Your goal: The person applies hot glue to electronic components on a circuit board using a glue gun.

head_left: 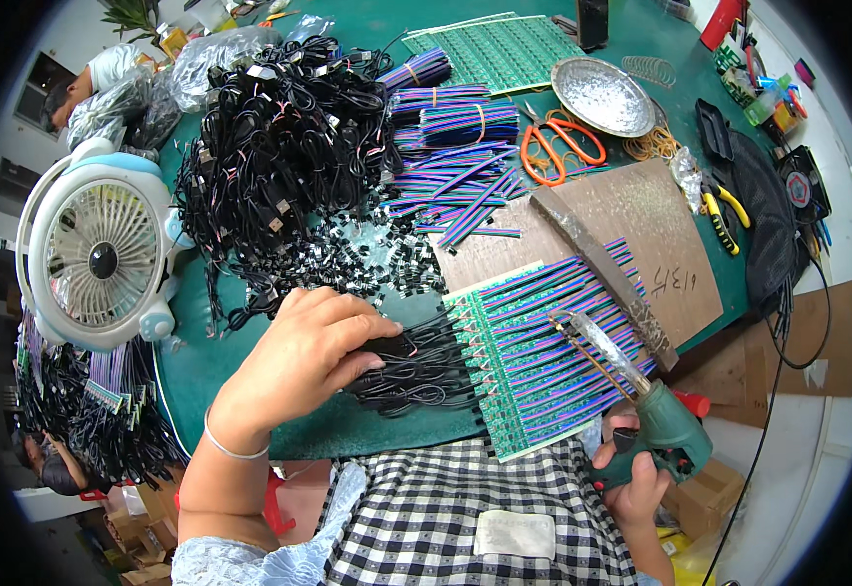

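Note:
My left hand (307, 344) is closed around the near ends of a row of black cables (421, 363). They run right to the edge of a green circuit board panel (489, 376), which lies near the table's front edge. Ribbons of blue, pink and black wires (568, 337) stretch rightward from the panel. In my right hand (639, 488) is a green soldering gun (675, 435), its fingers wrapped round the grip. The gun's metal tip points up and left, over the wire ribbons. A long metal bar (602, 273) lies across those ribbons on a brown board (675, 225).
Behind my left hand is a large heap of black USB cables (284, 146), with small black connectors (358, 259) scattered before it. A fan (102, 254) stands left. Wire bundles (465, 124), orange scissors (558, 146), a metal dish (604, 96) and yellow-handled pliers (724, 215) lie farther back.

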### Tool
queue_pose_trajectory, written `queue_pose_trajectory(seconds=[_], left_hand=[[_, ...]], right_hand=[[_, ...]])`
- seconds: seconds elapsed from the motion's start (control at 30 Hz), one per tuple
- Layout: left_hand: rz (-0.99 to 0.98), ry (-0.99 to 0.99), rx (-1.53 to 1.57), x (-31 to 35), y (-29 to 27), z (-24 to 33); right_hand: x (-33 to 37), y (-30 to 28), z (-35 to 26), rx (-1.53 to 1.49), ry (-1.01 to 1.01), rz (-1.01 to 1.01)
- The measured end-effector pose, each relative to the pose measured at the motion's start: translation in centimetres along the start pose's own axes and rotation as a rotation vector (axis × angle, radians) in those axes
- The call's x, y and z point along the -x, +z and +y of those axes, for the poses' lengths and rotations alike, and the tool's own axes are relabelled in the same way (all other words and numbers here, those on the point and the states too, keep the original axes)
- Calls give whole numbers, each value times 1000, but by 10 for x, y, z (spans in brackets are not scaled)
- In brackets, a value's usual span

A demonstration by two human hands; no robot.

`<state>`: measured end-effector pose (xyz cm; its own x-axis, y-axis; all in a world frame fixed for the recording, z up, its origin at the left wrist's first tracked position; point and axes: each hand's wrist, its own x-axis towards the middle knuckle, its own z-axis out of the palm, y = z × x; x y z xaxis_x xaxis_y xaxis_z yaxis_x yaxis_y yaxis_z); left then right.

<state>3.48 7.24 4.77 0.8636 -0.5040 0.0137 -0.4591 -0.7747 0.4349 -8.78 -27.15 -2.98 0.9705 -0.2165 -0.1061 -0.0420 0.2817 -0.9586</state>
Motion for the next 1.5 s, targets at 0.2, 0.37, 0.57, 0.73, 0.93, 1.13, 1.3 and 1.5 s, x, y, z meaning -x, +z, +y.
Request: queue_pose_trajectory(seconds=[0.2,0.37,0.57,0.73,0.93,1.13,1.3,1.5], left_hand=[[-111,-28,108,0,5,-8],[-146,58,55,-9,3,-2],[-73,-25,286,-9,7,-15],[-34,-99,68,-20,18,-3],[176,55,65,-26,6,-13],[375,352,140,-23,-5,59],[178,477,304,-35,38,84],[176,441,268,-36,51,90]], right_hand=[[-1,1,0,3,12,-4],[-1,0,-1,8,28,-20],[-1,-1,0,26,16,-15],[-4,5,-4,26,21,-68],[-2,0,-2,25,19,-45],[-14,1,3,-458,226,-209],[-29,50,-15,-288,398,-377],[-33,58,-19,-301,412,-373]])
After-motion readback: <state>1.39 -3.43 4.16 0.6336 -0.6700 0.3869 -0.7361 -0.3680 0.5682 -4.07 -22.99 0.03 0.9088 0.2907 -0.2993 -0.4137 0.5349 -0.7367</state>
